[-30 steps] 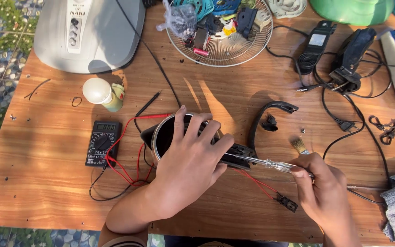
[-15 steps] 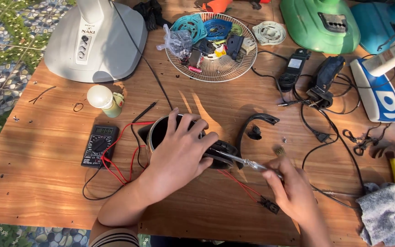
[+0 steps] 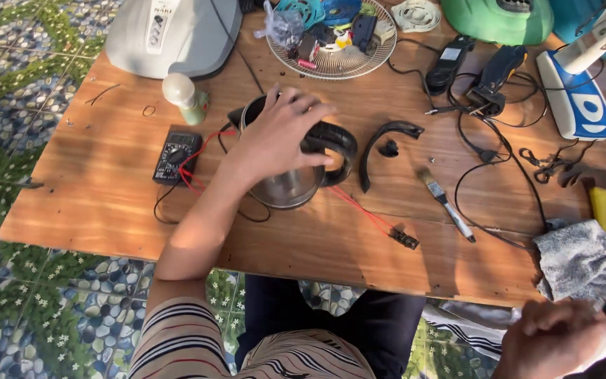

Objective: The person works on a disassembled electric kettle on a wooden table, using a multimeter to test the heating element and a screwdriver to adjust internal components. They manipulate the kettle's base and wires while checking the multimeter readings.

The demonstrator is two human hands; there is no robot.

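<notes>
A steel electric kettle (image 3: 285, 186) with a black handle (image 3: 338, 149) stands in the middle of the wooden table (image 3: 92, 182). My left hand (image 3: 278, 137) lies spread over its top and grips it. My right hand (image 3: 559, 337) is off the table's near edge at the lower right, fingers curled, beside a grey cloth (image 3: 583, 263); whatever may be inside it is hidden. A loose curved black handle cover (image 3: 387, 137) lies just right of the kettle. A small paintbrush (image 3: 447, 200) lies further right.
A black multimeter (image 3: 175, 154) with red leads (image 3: 362, 209) sits left of the kettle. At the back are a white appliance (image 3: 170, 31), a wire basket of parts (image 3: 331, 42), chargers with cables (image 3: 485, 77) and a white-blue iron (image 3: 576, 98). A yellow-handled hammer (image 3: 600, 200) lies at the right.
My right hand has left the kettle and drawn back to the lower right, off the table. The left hand stays on the kettle. The view has shifted toward me.
</notes>
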